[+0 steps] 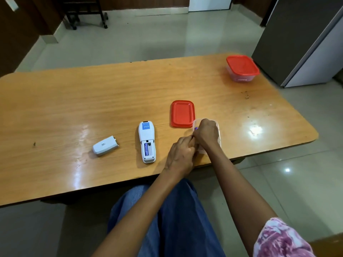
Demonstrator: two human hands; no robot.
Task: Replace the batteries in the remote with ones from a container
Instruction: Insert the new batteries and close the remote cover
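Observation:
A white remote (147, 140) lies face down on the wooden table (92, 101), its battery bay open with one purple battery (146, 148) in it. Its white battery cover (105, 148) lies to the left. A clear open container (219, 134) stands near the front edge, its red lid (182, 113) just behind it. My right hand (206, 133) reaches into the container, fingers closed around a purple battery (196, 128) that barely shows. My left hand (181, 154) touches the container's near left side, fingers curled next to the right hand.
A second clear container with a red lid (242, 67) stands shut at the table's far right corner. A grey cabinet (300, 39) rises just beyond that corner. My blue-trousered legs (176, 210) are below the table's front edge. A dark wheeled frame (85, 13) stands far back.

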